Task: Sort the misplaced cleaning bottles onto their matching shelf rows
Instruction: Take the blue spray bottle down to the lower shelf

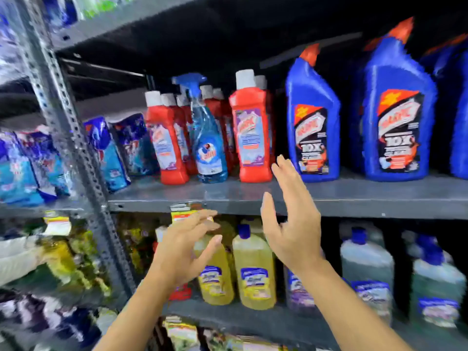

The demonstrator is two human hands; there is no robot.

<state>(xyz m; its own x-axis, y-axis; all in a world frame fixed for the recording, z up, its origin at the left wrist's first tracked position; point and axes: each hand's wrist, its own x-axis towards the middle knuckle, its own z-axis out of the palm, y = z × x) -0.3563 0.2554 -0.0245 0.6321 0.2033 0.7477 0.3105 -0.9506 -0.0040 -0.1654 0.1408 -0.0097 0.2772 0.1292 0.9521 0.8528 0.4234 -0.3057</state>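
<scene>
A clear blue spray bottle (208, 138) with a blue trigger stands among red bottles with white caps (253, 133) on the grey middle shelf (354, 196). To their right stand tall blue bottles with red caps (312, 122). On the shelf below are yellow bottles (254, 269) and greenish ones (367, 269). My left hand (184, 247) is raised in front of the yellow bottles, fingers apart, holding nothing. My right hand (291, 219) is lifted in front of the shelf edge, fingertips near the rightmost red bottle, empty and spread.
A perforated grey steel upright (73, 138) divides the shelving. Left of it lie blue detergent packets (30, 168); more blue packets (121, 148) lean beside the red bottles. Yellow-green packs (63, 254) fill the lower left. A red bottle (181, 291) shows partly behind my left wrist.
</scene>
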